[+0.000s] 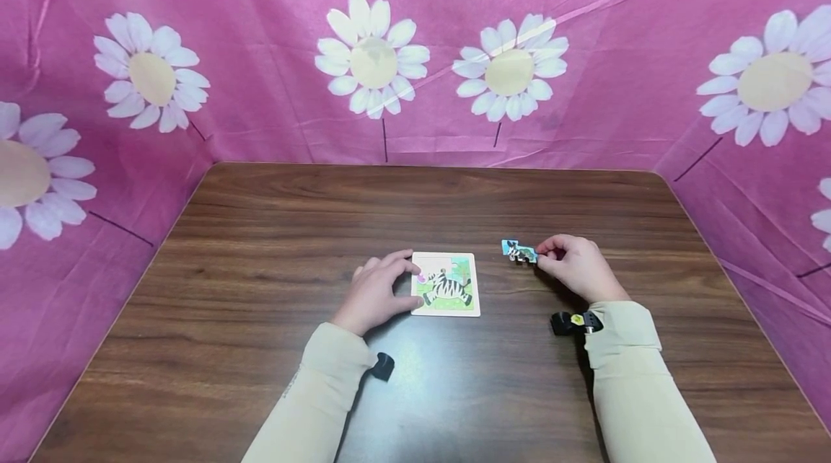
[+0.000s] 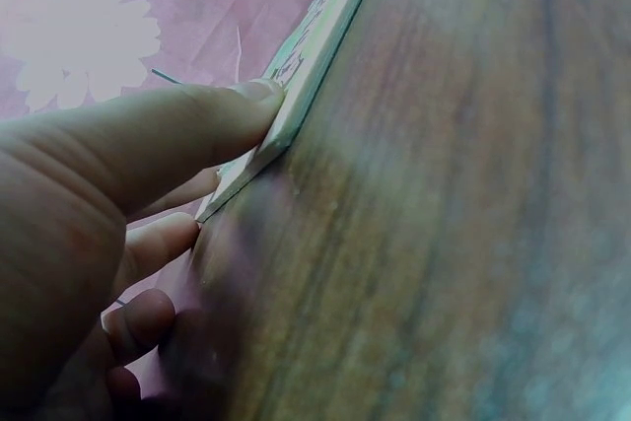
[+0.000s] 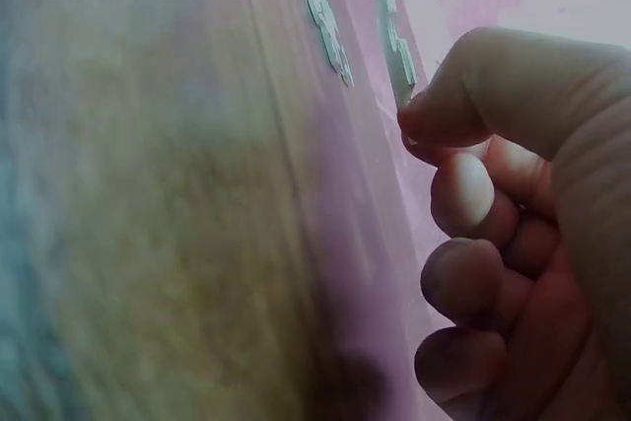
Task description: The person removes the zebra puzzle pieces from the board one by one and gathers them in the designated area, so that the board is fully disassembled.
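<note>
A small square jigsaw puzzle board (image 1: 448,313) with a pale rim and a zebra picture lies on the table. Its upper left part shows a bare pale area. My left hand (image 1: 379,291) holds the board at its left side, thumb near the front corner and fingers toward the back. In the left wrist view the thumb (image 2: 222,117) presses on the board's edge (image 2: 314,76). To the right of the board, my right hand (image 1: 574,261) pinches a blue, black and white puzzle piece (image 1: 527,255) between thumb and index finger; its other fingers are curled.
The right wrist view shows a second thin shape (image 3: 328,32) beside the held piece; whether another piece or a reflection, I cannot tell. The brown wooden table (image 1: 454,391) is bordered by pink cloth (image 1: 273,88) with daisies. Black straps (image 1: 574,323) sit at the wrists.
</note>
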Demonstrator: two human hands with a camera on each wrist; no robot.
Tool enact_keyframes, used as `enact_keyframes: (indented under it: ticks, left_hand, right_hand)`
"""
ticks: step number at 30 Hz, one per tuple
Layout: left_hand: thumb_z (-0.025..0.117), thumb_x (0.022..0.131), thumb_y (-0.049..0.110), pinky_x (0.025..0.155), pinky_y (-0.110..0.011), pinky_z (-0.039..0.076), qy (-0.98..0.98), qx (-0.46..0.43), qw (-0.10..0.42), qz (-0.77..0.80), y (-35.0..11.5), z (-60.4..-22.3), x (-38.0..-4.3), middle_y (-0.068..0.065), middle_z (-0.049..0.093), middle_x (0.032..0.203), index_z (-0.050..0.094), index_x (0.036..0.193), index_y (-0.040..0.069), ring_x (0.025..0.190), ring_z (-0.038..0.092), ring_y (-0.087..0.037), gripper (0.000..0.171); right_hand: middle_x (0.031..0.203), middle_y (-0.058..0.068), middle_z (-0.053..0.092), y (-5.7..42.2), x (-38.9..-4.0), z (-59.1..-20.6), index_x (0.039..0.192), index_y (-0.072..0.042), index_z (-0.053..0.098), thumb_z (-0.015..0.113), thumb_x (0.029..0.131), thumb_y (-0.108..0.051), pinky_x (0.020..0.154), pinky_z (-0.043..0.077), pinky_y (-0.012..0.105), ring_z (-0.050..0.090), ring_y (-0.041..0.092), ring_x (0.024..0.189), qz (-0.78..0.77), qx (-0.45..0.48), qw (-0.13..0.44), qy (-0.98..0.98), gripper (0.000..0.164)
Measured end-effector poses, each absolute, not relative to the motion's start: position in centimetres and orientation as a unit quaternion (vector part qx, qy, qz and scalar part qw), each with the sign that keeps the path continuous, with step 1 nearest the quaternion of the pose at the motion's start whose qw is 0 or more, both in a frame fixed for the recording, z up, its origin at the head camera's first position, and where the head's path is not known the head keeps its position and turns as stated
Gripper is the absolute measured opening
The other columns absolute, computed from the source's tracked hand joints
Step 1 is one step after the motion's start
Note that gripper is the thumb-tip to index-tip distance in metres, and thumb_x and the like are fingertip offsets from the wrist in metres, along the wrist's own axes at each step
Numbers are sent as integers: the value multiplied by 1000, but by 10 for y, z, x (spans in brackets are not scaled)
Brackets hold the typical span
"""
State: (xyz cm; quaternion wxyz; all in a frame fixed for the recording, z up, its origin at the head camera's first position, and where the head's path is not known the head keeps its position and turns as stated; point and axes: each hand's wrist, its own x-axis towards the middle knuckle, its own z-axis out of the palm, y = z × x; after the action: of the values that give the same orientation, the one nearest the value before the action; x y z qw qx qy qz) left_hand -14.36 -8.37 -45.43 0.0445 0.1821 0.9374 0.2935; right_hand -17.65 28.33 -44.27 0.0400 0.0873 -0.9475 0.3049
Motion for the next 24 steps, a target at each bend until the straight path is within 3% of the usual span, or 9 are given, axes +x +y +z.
enact_keyframes:
  ticks: [9, 24]
  left_hand:
    - [83, 78, 40, 91, -43, 36, 936, 180, 51, 299, -84, -454, -144, 7, 47, 153, 68, 118, 26, 112, 51, -22, 45]
    - [84, 77, 40, 91, -43, 35, 935, 181, 47, 300, -84, -455, -145, 7, 47, 153, 68, 117, 27, 111, 51, -21, 45]
  right_hand:
    - [72, -2, 60, 295, -178, -446, 89, -6, 74, 70, 84, -9, 59, 39, 22, 50, 6, 63, 312, 75, 48, -946, 7]
    - [73, -1, 62, 310, -183, -448, 94, -3, 73, 68, 86, -11, 61, 40, 23, 51, 8, 65, 305, 54, 36, -950, 13]
